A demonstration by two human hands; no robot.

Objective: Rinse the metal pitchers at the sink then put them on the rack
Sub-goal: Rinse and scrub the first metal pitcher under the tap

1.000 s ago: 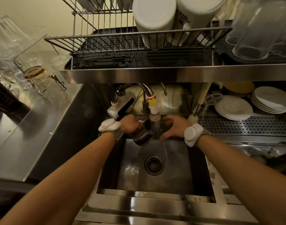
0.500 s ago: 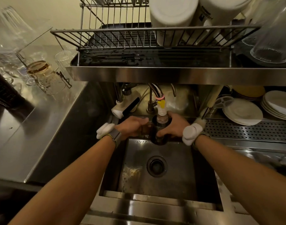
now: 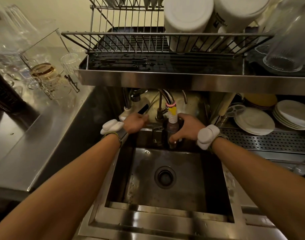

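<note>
Steel pitcher sat gripped in right hand, fingers curled round its wall, thumb on far rim. Pitcher upright at far edge of sink, mouth directly under ribbed faucet nozzle. Left hand reached far-left of pitcher toward white tap unit; whether its fingers gripped anything, could not tell. Wire rack stood on shelf above sink, white containers at its right. Plates stacked far right.
</note>
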